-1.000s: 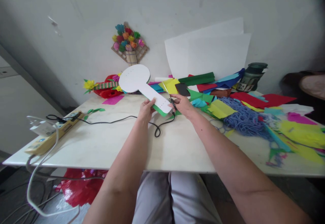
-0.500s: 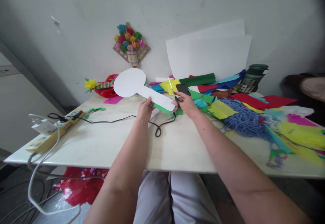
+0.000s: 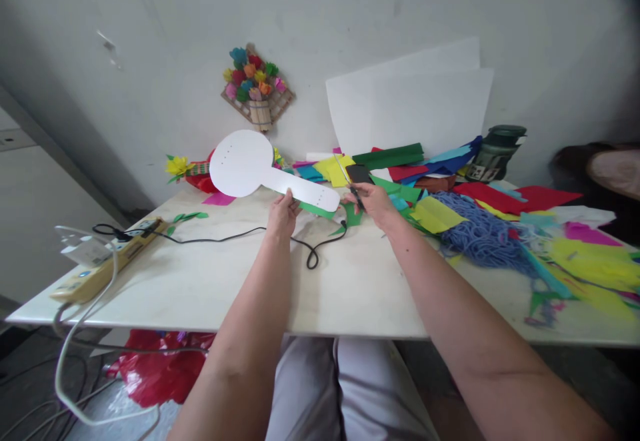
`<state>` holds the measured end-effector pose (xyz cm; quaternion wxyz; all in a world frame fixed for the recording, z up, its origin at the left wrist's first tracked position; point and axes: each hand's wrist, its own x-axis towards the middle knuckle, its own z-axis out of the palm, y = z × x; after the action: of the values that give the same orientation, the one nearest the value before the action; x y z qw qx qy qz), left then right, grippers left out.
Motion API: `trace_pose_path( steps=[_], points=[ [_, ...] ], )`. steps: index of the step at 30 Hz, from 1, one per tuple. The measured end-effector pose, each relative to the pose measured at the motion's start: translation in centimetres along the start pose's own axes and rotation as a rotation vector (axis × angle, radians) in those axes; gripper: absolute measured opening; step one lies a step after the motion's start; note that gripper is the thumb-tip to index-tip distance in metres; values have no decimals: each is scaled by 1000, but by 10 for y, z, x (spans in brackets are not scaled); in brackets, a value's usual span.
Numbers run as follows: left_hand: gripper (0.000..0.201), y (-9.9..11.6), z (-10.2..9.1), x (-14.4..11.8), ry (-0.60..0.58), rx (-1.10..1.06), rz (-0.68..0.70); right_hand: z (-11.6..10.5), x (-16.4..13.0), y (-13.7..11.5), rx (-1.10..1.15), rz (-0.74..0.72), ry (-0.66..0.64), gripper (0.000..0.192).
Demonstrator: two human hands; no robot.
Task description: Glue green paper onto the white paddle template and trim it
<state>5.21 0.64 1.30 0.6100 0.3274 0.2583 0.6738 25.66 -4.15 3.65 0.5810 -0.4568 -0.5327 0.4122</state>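
My left hand [image 3: 284, 214] pinches the lower edge of a white paddle-shaped cutout [image 3: 243, 163], which has a round head, a straight handle and several small dark marks. Green paper [image 3: 317, 210] shows along the handle's underside. In my right hand [image 3: 373, 202] is a pair of scissors [image 3: 354, 191], blades pointing up and away. Their tips stand apart from the cutout, to the right of its handle end. Below the handle, a black cord [image 3: 311, 258] loops on the table.
Colored paper [image 3: 440, 216], a tangle of blue yarn [image 3: 483, 241] and a dark bottle [image 3: 497, 153] crowd the right side. A power strip [image 3: 107, 261] lies at left. White sheets [image 3: 407, 108] lean on the wall, near a hanging flower ornament [image 3: 259, 88].
The cutout has shifted left with my left hand. My right hand, with the scissors, has let go of the handle end and moved slightly right.
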Motion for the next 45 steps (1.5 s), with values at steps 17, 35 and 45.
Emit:
trace_pose_path(
  steps=[17,35,45],
  points=[
    [7,17,-14,6,119,-68,-38,-64,-15,-22,-180,120,-485,35],
    [13,8,-18,14,91,43,-53,-30,-14,-23,-418,171,-757,35],
    [14,9,-14,9,61,58,-79,-19,-16,-24,-470,218,-732,36]
  ],
)
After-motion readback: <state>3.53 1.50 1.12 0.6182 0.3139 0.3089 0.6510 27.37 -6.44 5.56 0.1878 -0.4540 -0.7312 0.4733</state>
